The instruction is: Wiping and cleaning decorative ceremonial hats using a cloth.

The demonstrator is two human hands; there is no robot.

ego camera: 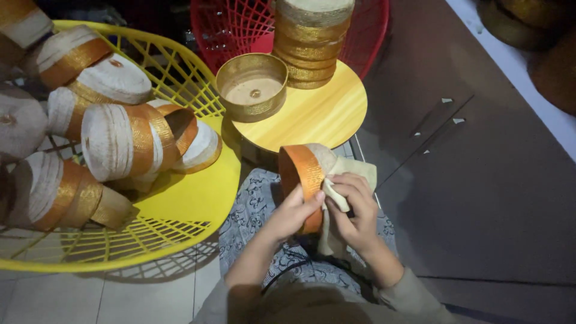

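hands meet over the lap in the head view: the left hand (295, 211) pinches the orange-banded rim of a small round box (303, 174) held on its side, thumb on the outside of the band and fingers apparently tucked behind, while the right hand (354, 207) is closed on a pale cloth (354, 171) pressed against the box's far side. both hands are clenched, one on the box, one on the cloth. the box sits just above the patterned fabric of the person's lap, near the edge of the round yellow table (324, 117). judging by its look, the box is light and fairly stiff, a thin ring wall wrapped in woven ribbon, likely to dent if squeezed hard across its open mouth; the rim, where the wall is doubled by the band, seems the safest place to take it, as the left hand does. the cloth is soft and limp, and folds over the fingers. on the table stands an open gold box (252, 87), empty except for a small knob at the centre of its floor, just beside a stack of gold-banded boxes (311, 42). the yellow basket (180, 198) at left holds many white and gold boxes tipped on their sides, piled touching. a red basket (240, 24) behind the table shows nothing inside from here.
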